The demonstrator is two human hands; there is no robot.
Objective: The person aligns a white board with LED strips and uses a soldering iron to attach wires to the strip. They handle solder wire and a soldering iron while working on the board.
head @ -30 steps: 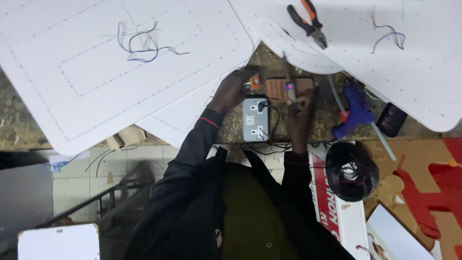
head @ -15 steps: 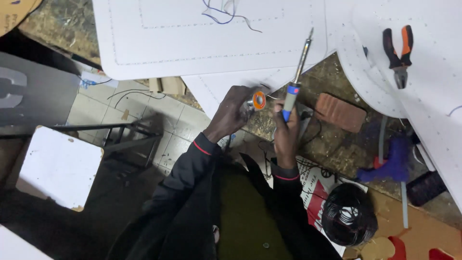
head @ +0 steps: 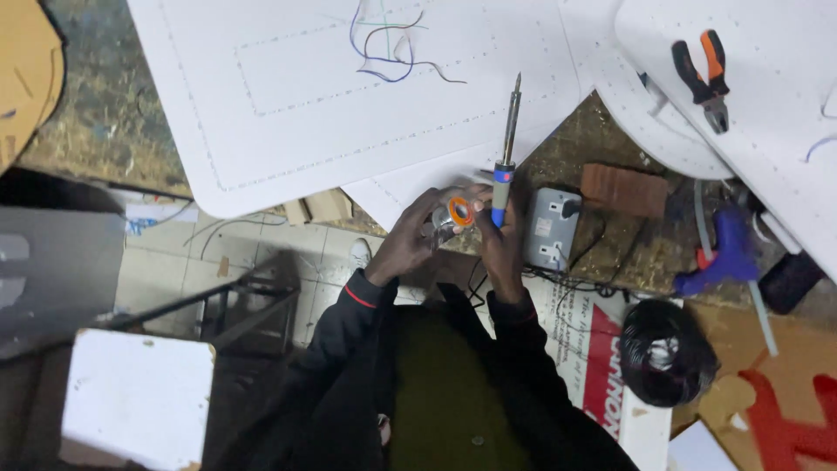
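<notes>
Seen from above: left hand (head: 408, 242) closed around small solder spool (head: 455, 214); right hand (head: 499, 235), at three o'clock, gripping soldering iron (head: 505, 159), tip at twelve; best kept steady, hot tip off white board (head: 288, 96).

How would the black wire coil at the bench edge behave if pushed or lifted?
The black wire coil looks tightly wound, so it would probably slide as one bundle. Lifted by one side, its loops would likely sag. It overhangs the bench edge and red-and-white box, so a push might drop it.
</notes>
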